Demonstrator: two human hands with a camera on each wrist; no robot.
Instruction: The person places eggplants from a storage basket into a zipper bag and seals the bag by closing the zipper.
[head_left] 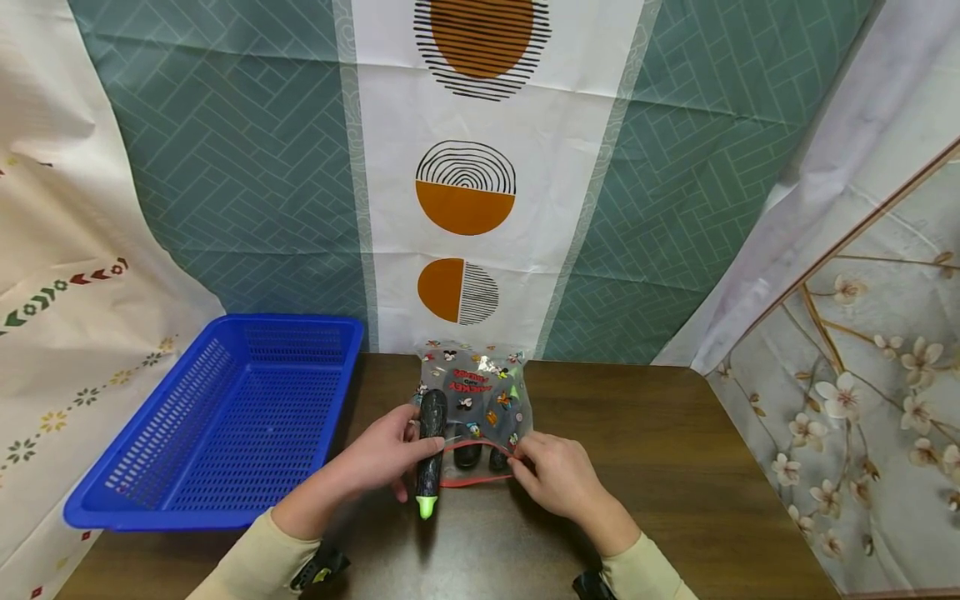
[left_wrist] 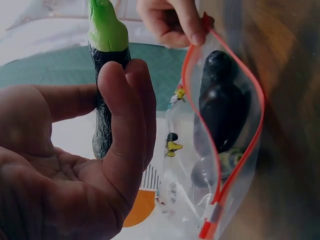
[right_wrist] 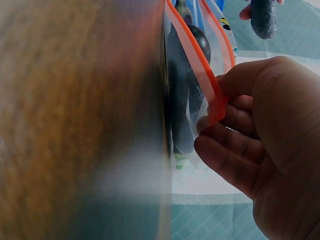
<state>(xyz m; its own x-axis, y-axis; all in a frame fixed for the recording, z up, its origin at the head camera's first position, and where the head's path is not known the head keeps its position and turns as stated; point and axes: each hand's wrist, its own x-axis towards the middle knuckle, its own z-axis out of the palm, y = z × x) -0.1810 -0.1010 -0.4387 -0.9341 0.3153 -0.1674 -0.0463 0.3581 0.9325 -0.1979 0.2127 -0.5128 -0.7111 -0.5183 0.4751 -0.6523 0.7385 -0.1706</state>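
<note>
Between thumb and fingers, my left hand point(head_left: 381, 450) holds a long dark eggplant point(head_left: 431, 417) with a bright green stem end, glossy like plastic. It is held above the left side of a clear zip bag point(left_wrist: 257, 127) with a red-orange seal and cartoon prints. The bag lies on the table with its mouth gaping towards me. My right hand point(head_left: 558, 477) pinches the right corner of that mouth. Inside are several dark, shiny pieces, among them a rounded dark one point(left_wrist: 222, 112); the printed film partly hides them.
A blue plastic basket point(head_left: 202, 523) with perforated walls stands at the left of the brown wooden table point(head_left: 637, 442). Patterned cloth point(head_left: 247, 167) hangs along the table's back edge, and a flowered cloth point(head_left: 847, 400) is at the right.
</note>
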